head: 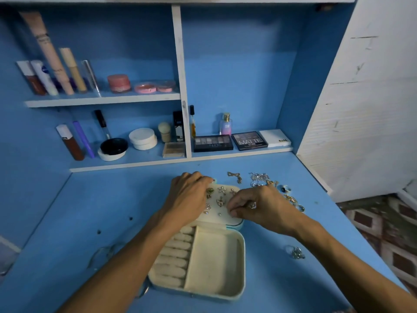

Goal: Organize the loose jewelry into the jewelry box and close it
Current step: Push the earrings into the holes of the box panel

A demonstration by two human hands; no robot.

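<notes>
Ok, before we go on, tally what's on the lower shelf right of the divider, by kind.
Eyeshadow palettes: 2
White flat box: 1
Perfume bottle: 1
Dropper bottle: 1
Total: 5

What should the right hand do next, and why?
Probably the right hand seats its pinched small piece in the lid panel, at its bare lower-right spot: the left hand steadies that panel, earrings sit pinned there, and loose jewelry waits on the table.
</notes>
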